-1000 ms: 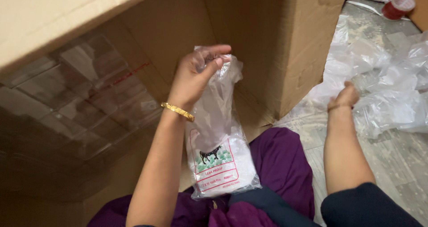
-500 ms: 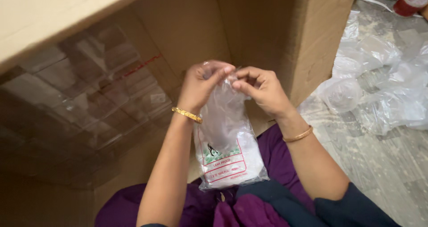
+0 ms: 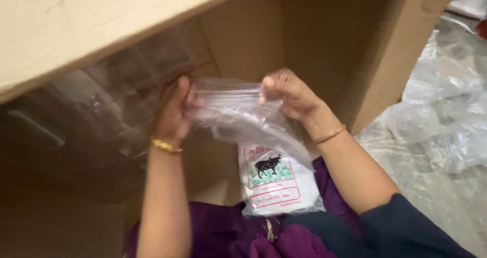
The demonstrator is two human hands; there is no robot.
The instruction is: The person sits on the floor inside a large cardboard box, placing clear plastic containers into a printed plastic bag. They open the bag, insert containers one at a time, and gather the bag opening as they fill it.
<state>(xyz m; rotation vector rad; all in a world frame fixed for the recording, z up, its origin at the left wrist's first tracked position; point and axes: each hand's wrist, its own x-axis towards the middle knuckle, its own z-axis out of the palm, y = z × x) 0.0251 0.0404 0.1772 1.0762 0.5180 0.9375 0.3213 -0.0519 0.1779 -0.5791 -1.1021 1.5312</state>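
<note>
1. A large cardboard box (image 3: 324, 40) lies open toward the viewer and fills the left and far part of the scene; its near flap (image 3: 76, 30) runs across the top left; clear plastic sheeting (image 3: 101, 116) lines its inner left wall.
2. The left hand (image 3: 173, 111) is raised in front of the box opening, a gold bangle (image 3: 166, 146) on its wrist; its fingers (image 3: 183, 88) are pressed together, pinching the left corner of the top edge of a clear plastic bag (image 3: 253, 136).
3. The bag hangs between the two hands, its top edge stretched flat from one to the other; its lower part, with a red-framed label showing a black animal (image 3: 269, 166), rests near the lap on purple cloth (image 3: 223, 232).
4. The right hand (image 3: 289, 93), also with a bangle (image 3: 329, 135), pinches the right corner of the bag's top; its fingers (image 3: 268, 85) are curled shut on the plastic.
5. Far right, a heap of crumpled clear plastic bags (image 3: 441, 116) lies on the floor (image 3: 446, 202), well apart from both hands.
</note>
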